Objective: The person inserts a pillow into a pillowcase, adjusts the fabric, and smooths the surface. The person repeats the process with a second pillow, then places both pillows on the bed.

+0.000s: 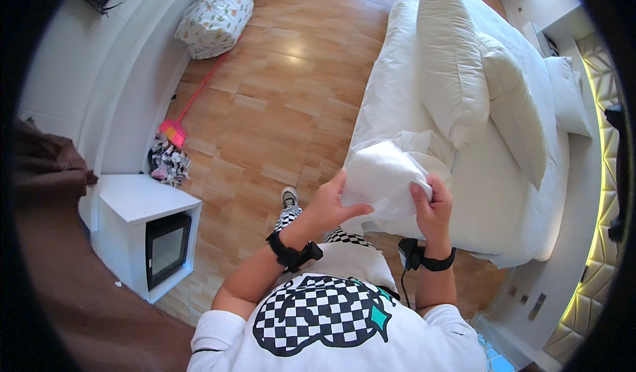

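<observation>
A bunched piece of white fabric point(380, 173), perhaps a pillowcase, is stretched between my two hands at the near edge of the bed. My left hand point(332, 200) holds its left side, thumb laid across the front and the other fingers mostly hidden. On the right side, my right hand point(435, 205) pinches the edge between thumb and curled fingers. Just beyond lies more crumpled white cloth point(430, 146) on the white-sheeted bed point(497, 208). Two uncovered-looking white pillows point(452, 64) point(516, 108) rest on the bed past my hands.
Another white pillow point(569, 93) is by the padded headboard point(598, 173). Along the left wall are a white cabinet point(144, 198) with a dark-doored appliance point(168, 250), a pink broom point(174, 131), a heap of mixed debris point(169, 163), a patterned bundle point(218, 19) and a brown curtain point(59, 223).
</observation>
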Demonstrator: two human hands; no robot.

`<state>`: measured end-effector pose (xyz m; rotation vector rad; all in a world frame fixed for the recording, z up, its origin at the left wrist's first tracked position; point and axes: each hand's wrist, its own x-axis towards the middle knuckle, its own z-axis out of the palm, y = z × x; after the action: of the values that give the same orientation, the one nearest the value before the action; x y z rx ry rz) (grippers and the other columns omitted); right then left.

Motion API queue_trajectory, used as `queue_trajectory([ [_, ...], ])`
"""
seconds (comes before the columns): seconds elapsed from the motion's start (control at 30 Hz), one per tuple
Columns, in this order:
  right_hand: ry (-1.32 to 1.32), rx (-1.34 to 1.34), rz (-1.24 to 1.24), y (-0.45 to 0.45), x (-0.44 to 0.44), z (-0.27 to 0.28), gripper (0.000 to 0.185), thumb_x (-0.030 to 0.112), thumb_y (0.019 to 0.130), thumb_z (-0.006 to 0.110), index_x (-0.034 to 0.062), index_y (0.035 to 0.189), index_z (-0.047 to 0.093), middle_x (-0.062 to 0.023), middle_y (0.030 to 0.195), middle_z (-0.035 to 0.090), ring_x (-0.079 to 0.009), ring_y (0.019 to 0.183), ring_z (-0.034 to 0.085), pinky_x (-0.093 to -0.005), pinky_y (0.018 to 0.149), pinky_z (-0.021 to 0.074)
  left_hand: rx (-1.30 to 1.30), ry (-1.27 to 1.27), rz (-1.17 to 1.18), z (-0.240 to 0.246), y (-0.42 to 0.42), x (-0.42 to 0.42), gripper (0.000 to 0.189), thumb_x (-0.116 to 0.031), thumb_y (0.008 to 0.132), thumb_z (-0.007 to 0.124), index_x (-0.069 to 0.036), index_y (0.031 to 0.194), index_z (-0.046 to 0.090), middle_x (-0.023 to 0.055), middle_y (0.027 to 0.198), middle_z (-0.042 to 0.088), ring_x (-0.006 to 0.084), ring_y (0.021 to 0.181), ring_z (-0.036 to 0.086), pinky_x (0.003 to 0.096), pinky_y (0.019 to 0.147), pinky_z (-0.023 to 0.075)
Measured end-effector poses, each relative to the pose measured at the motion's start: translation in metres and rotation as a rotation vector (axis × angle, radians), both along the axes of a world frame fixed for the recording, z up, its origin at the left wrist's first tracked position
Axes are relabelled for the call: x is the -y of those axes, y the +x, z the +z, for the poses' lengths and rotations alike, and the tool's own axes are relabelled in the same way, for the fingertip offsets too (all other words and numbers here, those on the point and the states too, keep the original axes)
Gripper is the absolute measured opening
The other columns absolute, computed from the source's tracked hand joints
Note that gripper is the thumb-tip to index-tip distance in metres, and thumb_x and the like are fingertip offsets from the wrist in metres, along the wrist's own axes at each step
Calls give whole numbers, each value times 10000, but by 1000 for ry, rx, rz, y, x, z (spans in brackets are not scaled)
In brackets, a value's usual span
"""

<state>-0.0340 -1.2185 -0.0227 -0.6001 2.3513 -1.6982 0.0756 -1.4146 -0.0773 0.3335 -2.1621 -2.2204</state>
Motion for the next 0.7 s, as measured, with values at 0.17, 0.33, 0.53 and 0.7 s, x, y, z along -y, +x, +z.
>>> queue_trajectory([
  [0.17, -35, -182, -347, 10, 24, 24, 241, 228, 969, 642, 50, 826, 566, 69, 668, 460, -41, 617, 381, -225, 530, 317, 25, 133, -169, -22, -31, 40, 176, -141, 956, 634, -29, 1091, 616, 20, 967, 649, 106, 926, 579, 296, 827, 488],
  [0.33, 247, -345, -539, 14, 46, 35, 260, 235, 977, 625, 32, 828, 562, 14, 625, 421, -80, 597, 381, -254, 528, 333, -183, 213, -109, 4, -45, 87, 114, -142, 1011, 552, -43, 1029, 605, -48, 838, 594, 36, 802, 513, 198, 714, 443],
  [0.53, 478, -556, -801, 13, 39, 30, 230, 215, 986, 586, 7, 891, 560, -121, 752, 543, -255, 671, 516, -351, 627, 442, -324, -89, -308, 21, -78, 89, 152, -129, 952, 609, -30, 1064, 635, 108, 869, 672, 200, 748, 629, 302, 690, 499],
  [0.7, 598, -604, -1012, -11, -14, 2, 231, 217, 1001, 552, -9, 954, 562, -190, 855, 593, -360, 775, 582, -394, 712, 480, -293, -297, -426, -4, -111, 89, 141, -153, 895, 658, -30, 960, 644, 163, 904, 675, 328, 778, 653, 371, 694, 521],
])
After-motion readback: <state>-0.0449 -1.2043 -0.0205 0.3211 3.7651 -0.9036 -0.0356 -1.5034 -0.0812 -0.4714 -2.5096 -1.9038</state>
